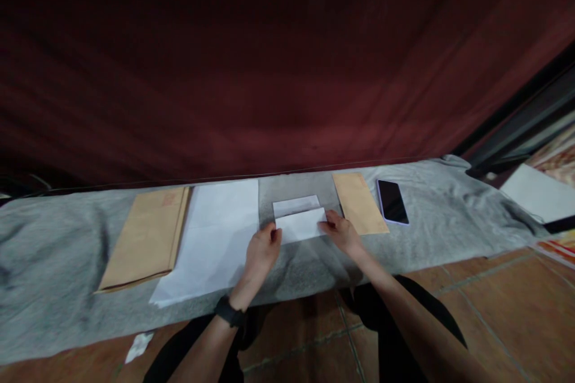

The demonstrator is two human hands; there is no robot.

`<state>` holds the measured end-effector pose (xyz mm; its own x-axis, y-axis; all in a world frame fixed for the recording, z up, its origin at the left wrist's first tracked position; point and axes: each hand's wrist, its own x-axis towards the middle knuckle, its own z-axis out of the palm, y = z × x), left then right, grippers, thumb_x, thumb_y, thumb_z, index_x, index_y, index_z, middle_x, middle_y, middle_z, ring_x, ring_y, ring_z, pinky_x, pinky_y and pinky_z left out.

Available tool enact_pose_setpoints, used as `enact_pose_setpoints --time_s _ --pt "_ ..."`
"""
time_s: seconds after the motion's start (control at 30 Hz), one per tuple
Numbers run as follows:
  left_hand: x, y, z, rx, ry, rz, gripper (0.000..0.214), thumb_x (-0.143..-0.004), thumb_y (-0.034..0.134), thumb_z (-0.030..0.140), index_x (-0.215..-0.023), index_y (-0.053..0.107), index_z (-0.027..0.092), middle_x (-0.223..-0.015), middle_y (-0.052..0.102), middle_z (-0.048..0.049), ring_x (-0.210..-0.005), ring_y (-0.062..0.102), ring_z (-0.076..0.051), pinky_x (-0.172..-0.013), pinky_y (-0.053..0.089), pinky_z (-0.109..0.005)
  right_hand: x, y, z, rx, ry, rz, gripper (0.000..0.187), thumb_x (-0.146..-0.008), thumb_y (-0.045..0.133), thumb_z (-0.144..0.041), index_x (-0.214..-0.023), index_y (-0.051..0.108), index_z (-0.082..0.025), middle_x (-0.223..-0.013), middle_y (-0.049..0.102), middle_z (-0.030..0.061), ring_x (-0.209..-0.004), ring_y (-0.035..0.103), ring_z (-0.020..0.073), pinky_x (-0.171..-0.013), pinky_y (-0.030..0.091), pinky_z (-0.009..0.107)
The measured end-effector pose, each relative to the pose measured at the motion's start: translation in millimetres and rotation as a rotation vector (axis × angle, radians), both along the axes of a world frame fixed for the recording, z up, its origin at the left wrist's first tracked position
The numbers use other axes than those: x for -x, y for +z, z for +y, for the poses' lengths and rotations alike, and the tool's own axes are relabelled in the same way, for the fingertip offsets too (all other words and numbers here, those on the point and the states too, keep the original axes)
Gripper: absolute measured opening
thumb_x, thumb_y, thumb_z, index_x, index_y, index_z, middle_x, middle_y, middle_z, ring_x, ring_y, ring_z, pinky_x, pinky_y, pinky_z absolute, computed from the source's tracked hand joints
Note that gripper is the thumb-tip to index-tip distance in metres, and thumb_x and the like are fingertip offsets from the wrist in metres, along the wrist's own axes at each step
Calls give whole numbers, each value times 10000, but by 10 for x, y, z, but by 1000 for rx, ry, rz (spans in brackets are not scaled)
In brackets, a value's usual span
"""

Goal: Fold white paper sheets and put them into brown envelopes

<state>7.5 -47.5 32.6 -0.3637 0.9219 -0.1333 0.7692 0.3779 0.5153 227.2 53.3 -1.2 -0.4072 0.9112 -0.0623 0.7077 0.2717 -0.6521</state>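
Observation:
A folded white sheet of paper (300,225) is held at its two short ends, between my hands. At its left end my left hand (264,245) is closed, thumb and fingers pinching the edge. My right hand (340,230) pinches the right end the same way. Behind the sheet, a second white folded piece (295,206) shows its upper part; whether the two are joined I cannot tell. A single brown envelope (360,203) lies just right of my right hand. To the left of my left hand is a stack of white paper (218,227).
A pile of brown envelopes (146,233) overlaps the paper stack's left side. At the right lies a phone (392,201) with a dark screen. Grey cloth (431,209) covers the narrow surface, with a dark red curtain (287,72) behind. A white scrap (139,346) is on the tiled floor.

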Motion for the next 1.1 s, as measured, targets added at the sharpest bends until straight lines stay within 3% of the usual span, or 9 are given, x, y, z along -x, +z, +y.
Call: enact_pose_setpoints --time_s 0.2,0.37,0.5,0.63,0.73,0.9,1.1 --pt "-40 54 89 99 54 116 229 -987 437 301 -1021 642 205 -956 741 -70 -884 686 -196 -730 435 -277 137 -14 1 -44 -68 -153 390 -970 522 -311 -1351 513 -225 -989 759 47 -931 719 222 -785 503 284" --pt "-64 54 164 119 89 125 255 -987 435 293 -1136 620 199 -1059 746 -95 -970 701 -227 -789 472 -305 222 20 1 -61 -102 -240 384 -989 502 -324 -1365 496 -245 -1044 757 39 -968 723 215 -806 499 280" --pt "-78 58 169 58 111 94 387 -994 438 316 -1346 508 170 -1160 723 -129 -1036 694 -245 -854 482 -329 262 57 16 -67 -107 -228 387 -989 497 -312 -1366 499 -224 -1087 751 58 -992 719 212 -825 503 282" --pt "-65 64 127 36 94 -15 546 -964 465 262 -1486 351 154 -1067 743 -93 -980 705 -227 -836 495 -316 280 68 39 -51 -113 -215 396 -979 510 -300 -1368 503 -226 -1086 755 56 -1003 718 213 -839 507 285" --pt "-30 32 110 26 69 -101 543 -924 463 180 -1463 401 167 -980 745 -51 -941 700 -199 -836 497 -300 286 72 54 -33 -113 -213 410 -975 512 -297 -1378 495 -219 -1051 762 49 -987 721 210 -833 508 283" --pt "14 -39 149 8 72 -135 382 -898 488 146 -1250 602 237 -940 744 -22 -917 693 -183 -832 505 -292 297 103 57 -24 -132 -251 421 -976 505 -312 -1388 489 -225 -1020 764 43 -972 723 214 -808 508 284" --pt "-6 -27 209 13 98 -131 280 -908 501 155 -1122 657 246 -973 750 -28 -914 695 -178 -817 504 -283 307 120 56 -54 -144 -290 427 -985 497 -324 -1398 482 -216 -1062 757 67 -1000 718 229 -817 509 292"
